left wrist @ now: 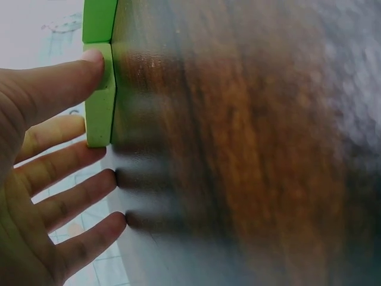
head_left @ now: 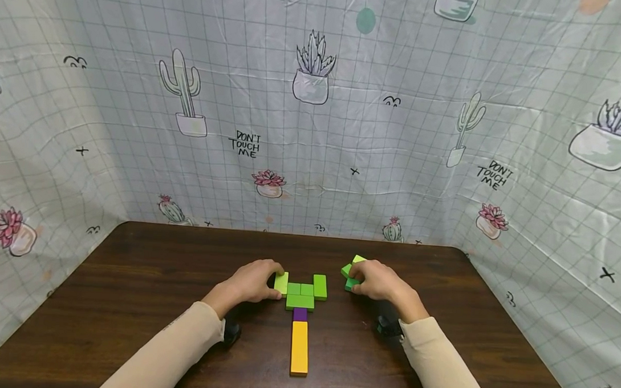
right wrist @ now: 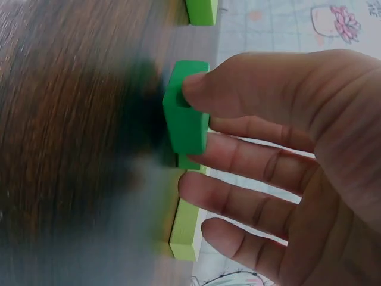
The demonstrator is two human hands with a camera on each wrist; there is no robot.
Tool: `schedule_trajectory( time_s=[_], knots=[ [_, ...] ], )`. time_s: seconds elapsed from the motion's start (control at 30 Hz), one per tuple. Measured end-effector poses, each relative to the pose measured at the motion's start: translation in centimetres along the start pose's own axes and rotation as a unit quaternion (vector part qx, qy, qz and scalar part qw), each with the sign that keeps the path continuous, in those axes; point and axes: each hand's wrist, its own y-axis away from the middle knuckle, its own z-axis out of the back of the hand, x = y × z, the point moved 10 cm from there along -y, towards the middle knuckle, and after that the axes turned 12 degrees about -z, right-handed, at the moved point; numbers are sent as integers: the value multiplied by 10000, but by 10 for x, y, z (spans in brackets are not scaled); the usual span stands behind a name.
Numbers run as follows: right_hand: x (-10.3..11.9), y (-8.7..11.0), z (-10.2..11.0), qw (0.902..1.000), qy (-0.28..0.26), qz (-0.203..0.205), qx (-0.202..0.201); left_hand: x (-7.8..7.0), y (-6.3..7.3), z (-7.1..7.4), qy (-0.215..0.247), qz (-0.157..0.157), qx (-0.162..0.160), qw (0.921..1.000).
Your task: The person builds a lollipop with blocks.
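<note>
The head view alone gives the whole layout: a long orange-yellow rectangular block (head_left: 299,348) on the dark brown wood-grain tabletop (head_left: 132,290), a small purple block (head_left: 300,314) at its far end, then a flat bright-green rectangular block (head_left: 300,302) lying crosswise, with two small green blocks (head_left: 300,289) behind it and an upright-pointing green rectangular block (head_left: 320,287) at the right.

The pale lime-green rectangular block (head_left: 281,284) lies at the left of this group, held lengthwise by the left hand (head_left: 248,280). The left wrist view shows what the head view hides: the thumb on the block's near face, the lower fingers spread apart.

The right hand (head_left: 381,282) pinches a dark emerald-green rectangular block (right wrist: 189,125), well apart from the group. From the head, the hand partly covers it; the right wrist view shows its smooth faces, rounded corners and the thumb across its side. A yellow-green block (head_left: 358,258) and a mid-green block (head_left: 346,270) lie close beside it.
</note>
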Motion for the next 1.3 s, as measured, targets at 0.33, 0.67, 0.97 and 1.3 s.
schedule_trajectory(
  time_s=[0.33, 0.67, 0.97, 1.3],
  knots=[
    [22, 0, -1, 9971, -224, 660, -295, -1, 0, -1, -47, 30, 14, 10000],
    [48, -1, -4, 9917, -311, 1201, -338, -2, -2, 1, -112, 14, 55, 9999],
    [72, -9, -6, 9903, -344, 1322, -249, -1, -1, 0, -173, -3, 87, 9998],
    [94, -18, -15, 9906, -287, 1337, -32, -2, -1, 1, -92, -8, 100, 9999]
  ],
)
